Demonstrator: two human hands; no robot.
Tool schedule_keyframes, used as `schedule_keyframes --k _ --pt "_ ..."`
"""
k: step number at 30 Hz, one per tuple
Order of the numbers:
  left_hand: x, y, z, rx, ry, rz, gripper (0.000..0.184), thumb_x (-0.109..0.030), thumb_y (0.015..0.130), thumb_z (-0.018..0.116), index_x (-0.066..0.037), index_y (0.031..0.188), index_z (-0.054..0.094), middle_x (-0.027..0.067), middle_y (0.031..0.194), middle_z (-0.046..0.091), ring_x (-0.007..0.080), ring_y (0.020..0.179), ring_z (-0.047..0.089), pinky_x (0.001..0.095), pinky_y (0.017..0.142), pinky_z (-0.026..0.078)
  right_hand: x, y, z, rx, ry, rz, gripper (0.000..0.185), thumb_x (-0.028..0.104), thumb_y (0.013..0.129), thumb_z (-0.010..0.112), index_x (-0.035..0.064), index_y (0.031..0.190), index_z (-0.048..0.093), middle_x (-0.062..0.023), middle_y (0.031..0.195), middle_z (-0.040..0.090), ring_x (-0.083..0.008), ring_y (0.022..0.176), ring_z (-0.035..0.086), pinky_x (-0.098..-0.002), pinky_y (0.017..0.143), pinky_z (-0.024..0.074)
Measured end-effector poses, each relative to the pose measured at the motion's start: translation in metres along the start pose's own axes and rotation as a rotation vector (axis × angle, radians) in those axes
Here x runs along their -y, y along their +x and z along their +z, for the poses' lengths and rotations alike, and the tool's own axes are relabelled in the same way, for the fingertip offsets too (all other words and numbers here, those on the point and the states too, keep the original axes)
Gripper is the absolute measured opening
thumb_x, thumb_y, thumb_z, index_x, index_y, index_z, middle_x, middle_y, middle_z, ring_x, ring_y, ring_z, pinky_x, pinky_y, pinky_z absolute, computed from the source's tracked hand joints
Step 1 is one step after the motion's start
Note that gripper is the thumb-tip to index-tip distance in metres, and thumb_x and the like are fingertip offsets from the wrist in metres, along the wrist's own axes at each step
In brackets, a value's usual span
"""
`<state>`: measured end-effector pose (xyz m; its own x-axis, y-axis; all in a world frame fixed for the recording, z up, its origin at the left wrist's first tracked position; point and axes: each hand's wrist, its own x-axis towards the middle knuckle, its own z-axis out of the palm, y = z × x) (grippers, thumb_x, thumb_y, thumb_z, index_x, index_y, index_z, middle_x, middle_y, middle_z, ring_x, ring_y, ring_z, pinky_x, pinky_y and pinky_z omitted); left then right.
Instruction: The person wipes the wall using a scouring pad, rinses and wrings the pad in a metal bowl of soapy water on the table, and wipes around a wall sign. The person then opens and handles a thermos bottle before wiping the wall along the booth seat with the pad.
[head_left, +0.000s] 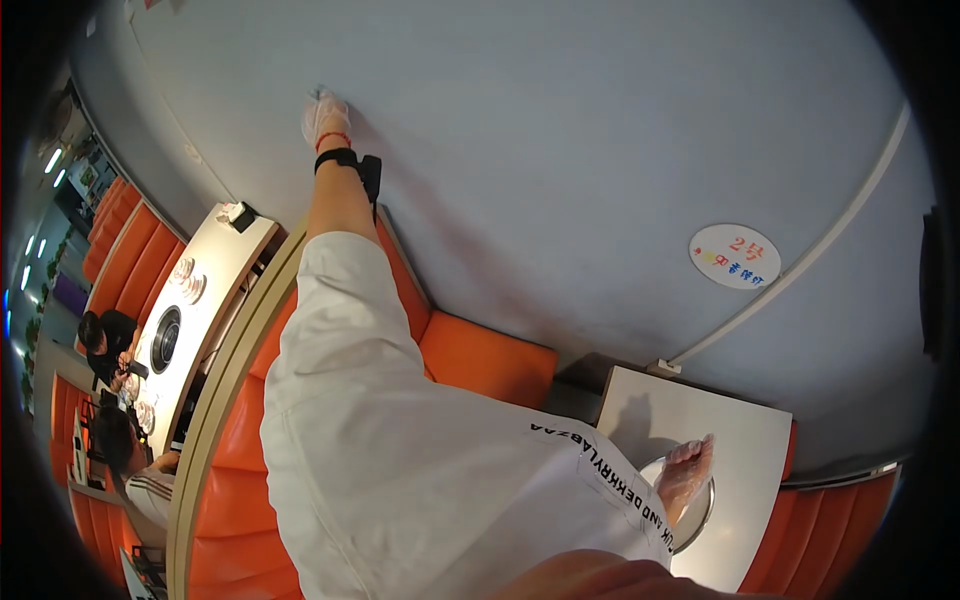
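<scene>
My left hand (326, 117), in a clear plastic glove, reaches up against the grey-blue wall (560, 130). Its fingers are closed, and a small greyish bit shows at their tips, too small to name. A red string bracelet (333, 139) and a black wrist band (350, 160) circle that wrist. Down at the right, my right hand (685, 482), also gloved in clear plastic, is over a round metal bowl (709, 518) at the white table (745, 425). Its fingers are stretched out and close together. My white sleeve and shirt hide part of the bowl.
An orange bench seat (485, 360) and its padded back (235, 500) lie below the wall. An oval sign (735, 256) and a cable strip (835, 235) are on the wall. At left, two people sit by a long table (205, 290) with a round black burner (167, 338).
</scene>
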<state>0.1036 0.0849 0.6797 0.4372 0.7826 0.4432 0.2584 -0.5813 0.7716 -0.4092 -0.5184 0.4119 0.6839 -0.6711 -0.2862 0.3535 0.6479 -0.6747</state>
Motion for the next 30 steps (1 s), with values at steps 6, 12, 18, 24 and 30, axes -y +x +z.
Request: schedule_keyframes --k 6,12,18,24,30 --pt "-0.071 0.003 -0.009 -0.354 0.381 0.653 0.033 -0.035 0.091 0.054 -0.009 0.094 0.073 0.0144 0.096 0.074 0.0338 0.095 0.07 0.0466 0.083 0.054 0.008 -0.003 0.006 0.005 -0.039 -0.022 0.034 0.035 0.1 0.059 0.017 0.073 0.05 0.005 0.061 0.049 -0.0086 0.05 0.04 -0.0256 0.049 0.0327" --pt "-0.22 -0.092 -0.054 -0.478 -0.254 0.935 0.021 -0.025 0.093 0.056 -0.007 0.084 0.063 0.0164 0.082 0.065 0.0364 0.079 0.062 0.0492 0.069 0.047 -0.007 0.004 0.002 0.037 0.01 0.025 0.032 0.033 0.1 0.06 0.0161 0.075 0.051 0.0043 0.062 0.049 -0.0085 0.05 0.04 -0.024 0.047 0.0333" --pt "-0.249 -0.153 -0.079 -0.362 -0.393 1.194 0.026 -0.028 0.095 0.055 -0.003 0.089 0.063 0.0213 0.082 0.064 0.0399 0.08 0.061 0.0509 0.07 0.048 -0.011 -0.003 0.046 0.008 -0.048 0.019 0.034 0.032 0.1 0.06 0.016 0.073 0.048 0.0038 0.06 0.046 -0.0087 0.05 0.04 -0.0246 0.047 0.0335" --pt "-0.249 -0.095 -0.065 -0.581 -0.364 0.848 0.034 -0.036 0.092 0.058 -0.004 0.092 0.069 0.021 0.085 0.069 0.0389 0.08 0.067 0.05 0.07 0.052 -0.012 0.001 0.041 -0.085 -0.067 0.017 0.036 0.034 0.098 0.063 0.0162 0.072 0.046 0.0041 0.059 0.042 -0.0093 0.049 0.039 -0.0246 0.047 0.0327" --pt "-0.185 0.033 -0.046 -0.43 -0.052 0.513 0.04 -0.038 0.096 0.054 -0.002 0.107 0.068 0.0253 0.104 0.07 0.0395 0.099 0.068 0.0468 0.084 0.053 -0.016 0.005 0.005 -0.114 0.039 0.014 0.035 0.034 0.098 0.063 0.0163 0.073 0.046 0.0036 0.059 0.042 -0.0102 0.049 0.038 -0.0254 0.047 0.0326"
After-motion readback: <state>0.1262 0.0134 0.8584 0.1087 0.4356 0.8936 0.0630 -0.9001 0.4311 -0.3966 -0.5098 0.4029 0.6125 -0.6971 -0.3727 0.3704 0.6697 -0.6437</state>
